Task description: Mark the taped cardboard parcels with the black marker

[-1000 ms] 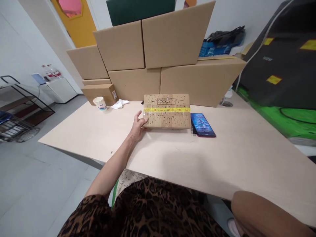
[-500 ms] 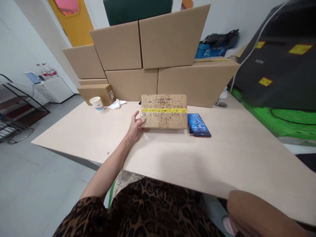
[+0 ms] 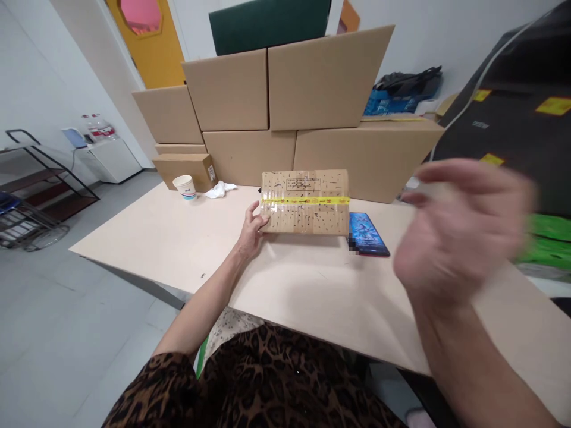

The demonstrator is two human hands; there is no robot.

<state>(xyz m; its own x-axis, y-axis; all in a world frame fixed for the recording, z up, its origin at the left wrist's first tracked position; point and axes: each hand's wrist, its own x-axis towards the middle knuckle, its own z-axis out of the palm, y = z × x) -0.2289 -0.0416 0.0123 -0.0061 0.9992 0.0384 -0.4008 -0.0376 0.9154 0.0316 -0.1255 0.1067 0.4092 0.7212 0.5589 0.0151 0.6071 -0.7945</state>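
Note:
A small cardboard box (image 3: 306,220) with dark speckled marks and a yellow tape band is tilted up over the table. My left hand (image 3: 253,229) grips its lower left corner, thumb on the front face and the other fingers partly behind it. Raised above the table on the right is my right hand (image 3: 459,232), smeared by motion and apart from the box. Its fingers look bent, but whether anything is in them does not show. Just right of the box lies a phone (image 3: 369,233) with its screen lit.
Large cardboard boxes (image 3: 330,80) are stacked along the back of the table (image 3: 147,238), with a dark green box (image 3: 270,27) on top. A paper cup (image 3: 184,187) and crumpled tissue (image 3: 220,189) stand at the back left. A black machine (image 3: 513,77) is at the right.
My right hand has risen from the lower right edge into view above the table. My left hand keeps its hold on the box. The whole view has shifted slightly.

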